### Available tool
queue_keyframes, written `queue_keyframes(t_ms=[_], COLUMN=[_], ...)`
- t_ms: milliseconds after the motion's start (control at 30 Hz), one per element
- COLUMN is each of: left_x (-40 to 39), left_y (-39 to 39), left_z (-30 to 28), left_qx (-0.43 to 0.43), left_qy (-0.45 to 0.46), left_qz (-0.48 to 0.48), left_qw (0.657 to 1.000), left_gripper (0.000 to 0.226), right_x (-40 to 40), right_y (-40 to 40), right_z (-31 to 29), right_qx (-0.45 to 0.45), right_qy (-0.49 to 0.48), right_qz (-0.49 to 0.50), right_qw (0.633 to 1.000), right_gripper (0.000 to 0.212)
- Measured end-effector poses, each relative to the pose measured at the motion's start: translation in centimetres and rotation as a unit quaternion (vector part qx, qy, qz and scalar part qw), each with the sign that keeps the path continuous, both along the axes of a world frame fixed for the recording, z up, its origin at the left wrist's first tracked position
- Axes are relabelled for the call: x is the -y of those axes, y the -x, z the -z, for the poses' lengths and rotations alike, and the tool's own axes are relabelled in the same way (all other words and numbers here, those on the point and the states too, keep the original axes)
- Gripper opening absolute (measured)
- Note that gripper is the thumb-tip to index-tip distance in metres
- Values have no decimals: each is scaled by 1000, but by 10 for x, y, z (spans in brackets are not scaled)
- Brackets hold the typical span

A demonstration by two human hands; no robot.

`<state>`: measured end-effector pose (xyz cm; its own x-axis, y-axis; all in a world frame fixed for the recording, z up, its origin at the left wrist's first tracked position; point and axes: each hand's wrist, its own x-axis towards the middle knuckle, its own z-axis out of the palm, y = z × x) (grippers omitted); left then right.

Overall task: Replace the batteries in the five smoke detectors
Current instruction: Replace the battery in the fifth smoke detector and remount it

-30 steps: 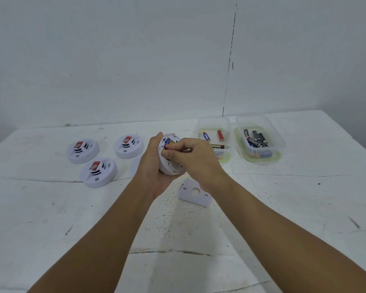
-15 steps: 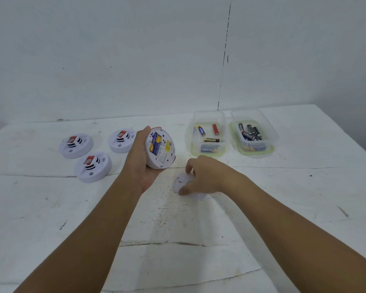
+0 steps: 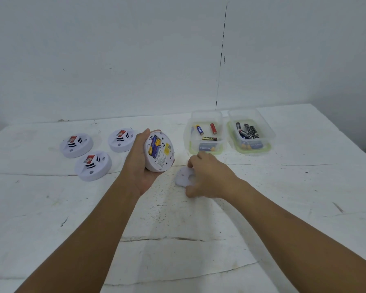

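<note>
White and scuffed, with long cracks running across it, the desk (image 3: 50,218) takes up most of the room's view, and both forearms stretch out over it from the near edge. Closest in, the right hand (image 3: 209,178) is down on the desk, fingers curled over the edges of a flat white back cover (image 3: 183,176) that lies there. Just left of it, the left hand (image 3: 141,166) grips a round white smoke detector (image 3: 159,153), lifted off the surface and tilted with its open underside facing the person; blue and yellow batteries (image 3: 154,148) sit in the compartment (a printed label is beside them, too small to read). Further left, three more detectors (image 3: 93,166) rest face up in a cluster. Toward the back right, two clear plastic tubs stand side by side: the left tub (image 3: 205,132) holds a few loose batteries, the right tub (image 3: 250,132) a pile of dark ones. Behind everything is a plain pale wall (image 3: 114,60).
</note>
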<state>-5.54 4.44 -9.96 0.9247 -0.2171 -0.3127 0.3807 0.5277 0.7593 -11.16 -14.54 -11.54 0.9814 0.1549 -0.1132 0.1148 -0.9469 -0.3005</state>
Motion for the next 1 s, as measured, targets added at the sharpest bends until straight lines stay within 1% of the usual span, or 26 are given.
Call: queue_keyframes(t_ms=[100, 167, 267, 333, 400, 500, 633, 767, 900, 1000], left_x=[-5, -5, 0, 6, 11, 16, 17, 16, 14, 13], left_y=[2, 4, 8, 10, 13, 17, 18, 18, 17, 17], left_z=[1, 0, -2, -4, -6, -5, -7, -9, -10, -11], left_qx=[-6, -7, -9, -17, -26, -36, -48, -36, -26, -21], left_qy=[11, 21, 34, 40, 47, 55, 47, 45, 34, 31], left_qz=[1, 2, 8, 24, 55, 74, 83, 85, 93, 98], left_qw=[1000, 1000, 999, 999, 997, 995, 994, 995, 995, 994], left_gripper=[35, 37, 38, 38, 44, 46, 45, 45, 43, 41], right_x=[14, 20, 14, 3, -8, -15, -14, -14, -14, -13], right_y=[1, 1, 3, 5, 6, 5, 2, -1, -4, -6], right_z=[3, 2, -5, -10, -11, -7, 1, 4, 4, 2], right_qx=[72, 126, 207, 251, 284, 301, 303, 298, 291, 300], right_qy=[-42, -90, -219, -283, -287, -261, -268, -276, -312, -303], right_qz=[25, 39, 47, 13, -43, -84, -87, -83, -81, -94], right_qw=[996, 987, 952, 926, 914, 913, 910, 910, 901, 900], right_gripper=[68, 69, 66, 62, 57, 50, 50, 51, 50, 49])
